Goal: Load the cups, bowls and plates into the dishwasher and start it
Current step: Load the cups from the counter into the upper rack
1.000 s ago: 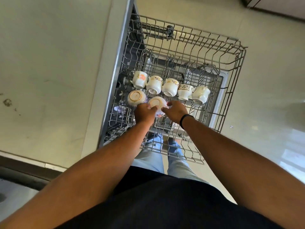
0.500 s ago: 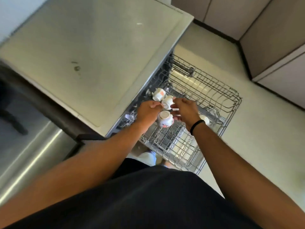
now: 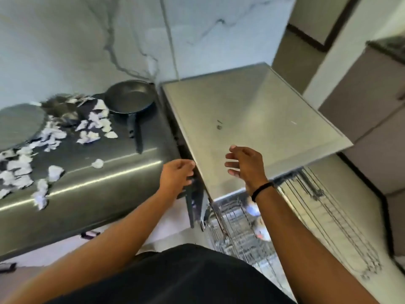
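Dark steel surface (image 3: pixel 92 178), left — carries a black frying pan (image 3: pixel 129 97) and scattered white paper scraps (image 3: pixel 54 137). Dishwasher top (image 3: pixel 252 119), pale grey, centre. Wire rack (image 3: pixel 306 233), pulled out below the top at lower right — blurred white cups (image 3: pixel 259 230) in it, partly hidden by the right forearm. Left hand (image 3: pixel 177 176), fingers loosely curled, holding nothing, at the top's near-left edge. Right hand (image 3: pixel 245 165), fingers relaxed and spread, empty, above the top. Black wristband (image 3: pixel 262 189), right wrist.
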A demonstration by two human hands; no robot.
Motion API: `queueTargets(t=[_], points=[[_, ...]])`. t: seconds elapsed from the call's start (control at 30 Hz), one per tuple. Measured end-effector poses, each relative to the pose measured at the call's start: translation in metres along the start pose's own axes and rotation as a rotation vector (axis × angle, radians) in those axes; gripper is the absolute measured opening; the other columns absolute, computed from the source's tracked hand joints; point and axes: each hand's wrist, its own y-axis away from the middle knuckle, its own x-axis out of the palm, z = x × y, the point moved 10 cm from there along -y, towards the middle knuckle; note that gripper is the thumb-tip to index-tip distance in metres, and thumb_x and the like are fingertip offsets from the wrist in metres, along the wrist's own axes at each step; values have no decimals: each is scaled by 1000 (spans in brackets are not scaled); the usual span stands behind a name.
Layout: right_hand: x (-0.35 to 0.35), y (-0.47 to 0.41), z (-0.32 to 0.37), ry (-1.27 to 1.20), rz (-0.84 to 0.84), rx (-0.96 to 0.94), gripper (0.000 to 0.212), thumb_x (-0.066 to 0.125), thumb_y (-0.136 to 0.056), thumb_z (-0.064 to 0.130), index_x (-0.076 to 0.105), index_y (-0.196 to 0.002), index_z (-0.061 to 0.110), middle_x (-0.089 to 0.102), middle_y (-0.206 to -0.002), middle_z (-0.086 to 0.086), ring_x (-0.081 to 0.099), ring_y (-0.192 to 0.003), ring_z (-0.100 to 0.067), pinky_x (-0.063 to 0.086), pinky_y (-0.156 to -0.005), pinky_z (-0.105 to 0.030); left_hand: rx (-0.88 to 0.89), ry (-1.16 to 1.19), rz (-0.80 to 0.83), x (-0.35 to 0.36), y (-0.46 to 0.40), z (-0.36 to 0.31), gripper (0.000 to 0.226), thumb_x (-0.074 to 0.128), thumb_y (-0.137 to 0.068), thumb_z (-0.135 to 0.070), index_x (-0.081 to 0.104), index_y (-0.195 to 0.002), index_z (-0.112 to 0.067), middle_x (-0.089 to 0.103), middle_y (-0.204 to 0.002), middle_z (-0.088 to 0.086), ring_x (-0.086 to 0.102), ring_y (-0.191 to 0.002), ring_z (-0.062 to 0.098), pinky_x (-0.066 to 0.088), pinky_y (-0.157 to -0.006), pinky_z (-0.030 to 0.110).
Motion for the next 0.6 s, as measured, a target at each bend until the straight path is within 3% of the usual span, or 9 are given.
queueTargets(t=[0.1, 0.37, 0.5, 0.6], points=[[74, -3, 13, 65, 71, -26, 15, 62, -98, 25, 68, -101, 11, 72, -91, -7, 67, -77, -22, 57, -76, -37, 22, 86, -131, -96, -10, 0, 6, 68, -95, -18, 72, -91, -17, 71, -88, 5, 68, -86, 18, 58, -79, 38], [308, 7, -2, 239, 351, -46, 16, 62, -98, 26, 67, -100, 11, 70, -89, -7, 64, -71, -19, 53, -66, -33, 74, 249, -524, -357, -13, 22, 6, 68, -95, -17, 71, -90, -16, 72, -87, 10, 67, -83, 19, 54, -72, 38], [398, 22, -9, 318, 479, -54, 19, 63, -98, 26, 68, -102, 8, 70, -90, -7, 66, -75, -20, 54, -63, -32, 53, 359, -722, -453, -2, 41, 6, 68, -94, -16, 72, -89, -15, 68, -81, 7, 63, -77, 19, 50, -58, 29], [446, 29, -9, 370, 556, -64, 15, 63, -98, 24, 69, -98, 10, 70, -91, -7, 65, -75, -21, 53, -63, -32, 52, 422, -849, -503, 17, 52, 6, 69, -93, -15, 72, -89, -15, 69, -78, 6, 63, -73, 16, 51, -57, 26]])
